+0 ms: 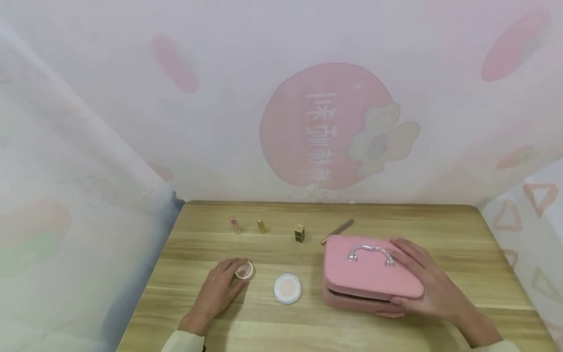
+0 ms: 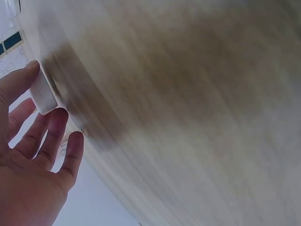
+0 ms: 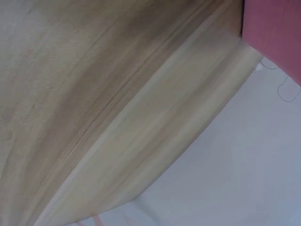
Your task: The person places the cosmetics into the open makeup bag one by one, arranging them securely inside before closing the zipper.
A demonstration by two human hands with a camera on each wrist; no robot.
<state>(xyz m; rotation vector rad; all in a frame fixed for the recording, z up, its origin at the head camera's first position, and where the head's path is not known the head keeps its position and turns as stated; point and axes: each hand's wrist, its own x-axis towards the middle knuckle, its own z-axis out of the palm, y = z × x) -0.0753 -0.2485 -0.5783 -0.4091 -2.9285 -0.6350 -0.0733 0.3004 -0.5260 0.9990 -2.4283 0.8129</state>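
My left hand [image 1: 218,289] holds a small round eyeshadow compact [image 1: 244,271] on the table by its rim, between thumb and fingers. Its white side [image 2: 43,96] shows in the left wrist view. A pink makeup case [image 1: 371,271] with a silver handle [image 1: 371,248] stands at the right. Across the right side of its lid lies my right hand [image 1: 428,281], gripping it with the thumb at the front edge. A dark gap runs along the front under the lid. Only a corner of the pink case [image 3: 277,35] appears in the right wrist view; the hand is out of sight there.
Between the hands lies a round cushion compact [image 1: 288,288]. Farther back are a pink lipstick [image 1: 235,225], a gold tube [image 1: 261,226], a black-and-gold lipstick [image 1: 299,233] and a brown pencil-like stick [image 1: 338,231] behind the case. A printed curtain [image 1: 220,122] hangs behind the wooden table [image 1: 211,210].
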